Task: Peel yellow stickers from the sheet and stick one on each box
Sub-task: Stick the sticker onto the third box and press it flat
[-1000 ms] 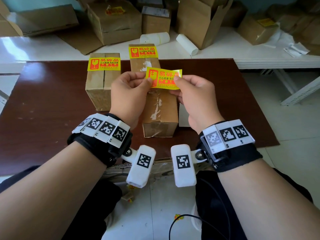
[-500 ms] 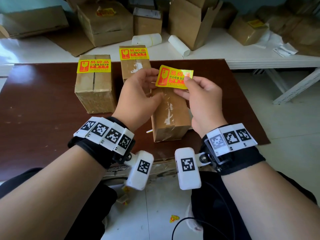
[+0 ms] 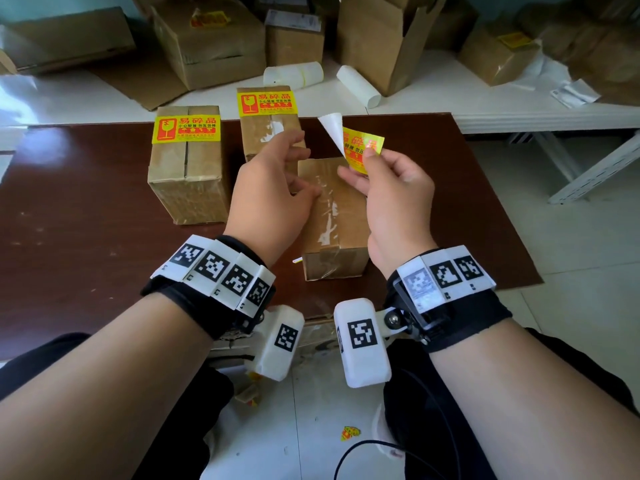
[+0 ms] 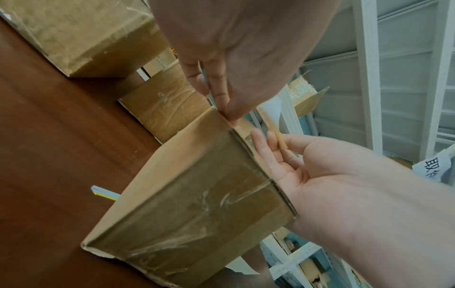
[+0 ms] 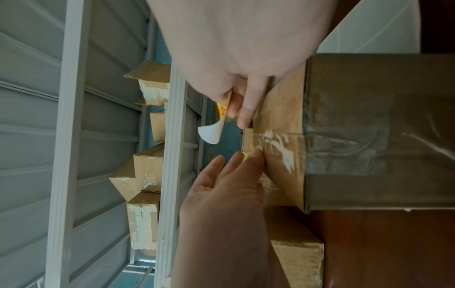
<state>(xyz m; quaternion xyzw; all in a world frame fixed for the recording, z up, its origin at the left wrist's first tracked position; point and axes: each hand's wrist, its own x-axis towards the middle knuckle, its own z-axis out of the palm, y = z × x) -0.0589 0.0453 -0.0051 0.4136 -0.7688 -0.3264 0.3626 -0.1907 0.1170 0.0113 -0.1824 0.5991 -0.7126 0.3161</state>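
I see the right hand (image 3: 398, 199) pinching the sticker (image 3: 363, 148) above the bare box (image 3: 334, 220), its white corner curling up. The left hand (image 3: 273, 188), fingers loose and apart, has let go and rests against that box.

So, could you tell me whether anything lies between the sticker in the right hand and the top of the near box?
Nothing lies on the unlabelled box top under the yellow sticker. The left hand rests at its left edge, beside the path.
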